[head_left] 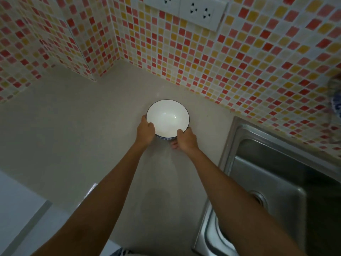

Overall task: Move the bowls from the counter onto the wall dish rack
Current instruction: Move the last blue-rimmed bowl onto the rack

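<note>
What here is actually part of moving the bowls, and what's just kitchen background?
Part of the job:
- white bowl, on the counter
- left hand and right hand, both gripping its rim

Background:
- steel sink
- wall sockets
- tiled wall

The dish rack isn't in view.

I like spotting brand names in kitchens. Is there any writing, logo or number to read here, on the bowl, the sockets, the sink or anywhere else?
None can be read.
The bowl, held by the left hand and right hand: plain white inside, no lettering.
The wall sockets: only pin holes, no markings visible.
The sink: no brand stamp visible.
The blue-patterned object at the right edge: too blurred to tell.
</note>
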`<state>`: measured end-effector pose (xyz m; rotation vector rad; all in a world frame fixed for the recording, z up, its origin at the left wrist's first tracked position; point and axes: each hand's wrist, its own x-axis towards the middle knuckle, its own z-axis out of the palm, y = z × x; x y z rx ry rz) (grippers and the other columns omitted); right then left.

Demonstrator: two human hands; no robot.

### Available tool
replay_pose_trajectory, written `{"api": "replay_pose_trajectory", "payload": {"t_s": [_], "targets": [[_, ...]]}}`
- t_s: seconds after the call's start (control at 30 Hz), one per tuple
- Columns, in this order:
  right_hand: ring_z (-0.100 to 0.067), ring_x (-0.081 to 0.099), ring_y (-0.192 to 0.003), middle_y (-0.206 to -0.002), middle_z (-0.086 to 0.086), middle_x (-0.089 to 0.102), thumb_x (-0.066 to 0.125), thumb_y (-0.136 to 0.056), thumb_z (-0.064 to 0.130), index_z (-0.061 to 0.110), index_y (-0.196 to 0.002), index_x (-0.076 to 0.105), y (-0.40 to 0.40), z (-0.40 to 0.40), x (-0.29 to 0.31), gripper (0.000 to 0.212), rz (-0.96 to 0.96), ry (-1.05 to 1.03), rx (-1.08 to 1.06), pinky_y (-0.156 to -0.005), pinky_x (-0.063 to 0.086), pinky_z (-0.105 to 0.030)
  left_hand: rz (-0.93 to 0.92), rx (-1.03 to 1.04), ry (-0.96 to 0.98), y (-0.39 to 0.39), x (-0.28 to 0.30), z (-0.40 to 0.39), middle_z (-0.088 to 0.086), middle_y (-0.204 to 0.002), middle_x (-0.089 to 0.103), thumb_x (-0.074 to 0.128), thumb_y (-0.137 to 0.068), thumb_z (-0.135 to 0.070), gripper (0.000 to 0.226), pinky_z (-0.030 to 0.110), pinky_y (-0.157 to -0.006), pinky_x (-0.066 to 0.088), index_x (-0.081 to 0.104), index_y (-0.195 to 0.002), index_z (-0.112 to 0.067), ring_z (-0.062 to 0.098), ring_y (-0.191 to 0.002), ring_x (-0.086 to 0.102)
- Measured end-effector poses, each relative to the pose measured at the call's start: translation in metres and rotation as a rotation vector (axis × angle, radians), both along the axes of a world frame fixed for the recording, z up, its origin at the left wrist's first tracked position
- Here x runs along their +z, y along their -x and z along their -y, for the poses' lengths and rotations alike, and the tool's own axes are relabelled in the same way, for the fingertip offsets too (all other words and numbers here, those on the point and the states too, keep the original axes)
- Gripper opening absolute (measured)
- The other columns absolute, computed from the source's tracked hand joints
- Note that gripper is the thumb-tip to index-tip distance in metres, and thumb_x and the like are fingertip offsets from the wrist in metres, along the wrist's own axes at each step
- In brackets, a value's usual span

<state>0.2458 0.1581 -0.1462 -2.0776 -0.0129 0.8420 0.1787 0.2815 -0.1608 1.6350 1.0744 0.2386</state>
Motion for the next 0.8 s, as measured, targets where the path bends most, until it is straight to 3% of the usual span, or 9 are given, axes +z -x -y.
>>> {"api": "replay_pose_trajectory", "payload": {"t_s": [0.17, 0.3, 0.47, 0.53, 0.63, 0.8], "targets": [[-0.024, 0.064, -0.052, -0.088, -0.023, 0.070, 0.037, -0.088, 0.013, 0.002, -0.118, 0.047, 0.010, 0.027, 0.003, 0.033, -0.027, -0.025, 0.001, -0.043, 0.050, -0.024, 0.015, -0.074, 0.064, 0.014, 0.005, 0.014, 0.016, -0.130, 0.053, 0.041, -0.090, -0.006, 0.041, 0.032, -0.088, 0.041, 0.042, -0.131, -0.007, 0.030, -0.110, 0.051], [-0.023, 0.067, -0.053, -0.084, -0.022, 0.071, 0.036, -0.087, 0.014, 0.000, -0.121, 0.049, 0.018, 0.066, 0.000, 0.039, -0.031, -0.045, 0.017, -0.046, 0.049, -0.023, 0.093, -0.037, 0.201, 0.022, 0.011, 0.039, 0.006, -0.111, 0.056, 0.050, -0.094, -0.023, 0.026, 0.035, -0.086, 0.045, 0.047, -0.117, -0.012, 0.028, -0.109, 0.056], [-0.024, 0.067, -0.053, -0.078, -0.018, 0.071, 0.036, -0.089, 0.012, 0.003, -0.122, 0.048, 0.029, 0.124, 0.011, 0.037, 0.022, -0.077, -0.020, -0.043, 0.048, -0.023, 0.159, -0.106, 0.389, 0.022, 0.038, 0.088, 0.007, -0.114, 0.058, 0.044, -0.095, -0.048, 0.039, 0.033, -0.068, 0.053, 0.046, -0.116, -0.015, 0.016, -0.088, 0.059], [-0.024, 0.066, -0.054, -0.080, -0.019, 0.070, 0.035, -0.090, 0.010, 0.002, -0.124, 0.048, 0.036, 0.138, 0.018, 0.038, 0.030, -0.097, -0.008, -0.043, 0.047, -0.022, 0.168, -0.165, 0.493, 0.025, 0.039, 0.099, 0.002, -0.112, 0.062, 0.039, -0.093, -0.058, 0.044, 0.039, -0.079, 0.054, 0.049, -0.120, -0.025, 0.018, -0.094, 0.061], [-0.022, 0.065, -0.055, -0.086, -0.022, 0.069, 0.034, -0.092, 0.009, 0.002, -0.126, 0.048, 0.039, 0.185, 0.042, 0.037, 0.067, -0.158, -0.050, -0.044, 0.050, -0.022, 0.211, -0.250, 0.582, 0.017, 0.054, 0.143, 0.005, -0.126, 0.062, 0.039, -0.081, -0.074, 0.062, 0.056, -0.096, 0.049, 0.053, -0.127, -0.034, 0.030, -0.111, 0.060], [-0.022, 0.068, -0.061, -0.084, -0.015, 0.071, 0.038, -0.095, 0.017, 0.006, -0.124, 0.049, 0.023, 0.262, 0.080, 0.033, 0.149, -0.177, -0.072, -0.055, 0.055, -0.027, 0.319, -0.344, 0.540, -0.004, 0.075, 0.203, 0.007, -0.132, 0.059, 0.043, -0.078, -0.076, 0.060, 0.069, -0.089, 0.046, 0.053, -0.125, -0.041, 0.038, -0.114, 0.060]]}}
